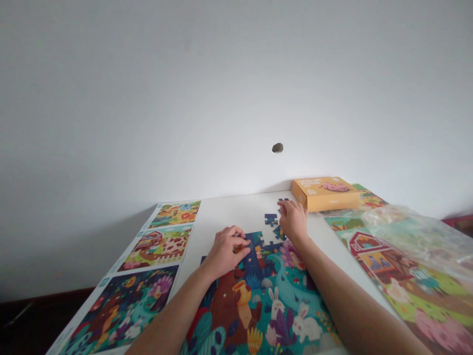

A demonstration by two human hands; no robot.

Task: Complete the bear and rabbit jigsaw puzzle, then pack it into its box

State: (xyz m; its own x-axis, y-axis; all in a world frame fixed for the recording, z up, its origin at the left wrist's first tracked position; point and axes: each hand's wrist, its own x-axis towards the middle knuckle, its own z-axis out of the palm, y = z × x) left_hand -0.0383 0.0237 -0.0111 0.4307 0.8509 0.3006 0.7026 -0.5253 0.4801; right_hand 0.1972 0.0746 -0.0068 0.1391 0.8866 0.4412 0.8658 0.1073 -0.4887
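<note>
A partly joined jigsaw puzzle [271,291] lies in front of me, showing rabbits, a brown bear and a teal stream. My left hand [226,250] rests on its upper left part, thumb and fingers slightly apart, with nothing visible held. Beyond the upper edge my right hand [294,220] has its bent fingers closed at a dark blue puzzle piece [283,200]; the hand partly hides it. Another loose blue piece [271,219] lies left of that hand. A darker loose piece [280,231] lies by the wrist, close to the puzzle's upper edge.
A yellow puzzle box [327,194] stands at the back right against the wall. Clear plastic wrapping [417,236] covers part of a farm picture [399,281] on the right. A reference sheet [151,244] with several pictures lies left. The white wall [221,123] has a small hole [277,148].
</note>
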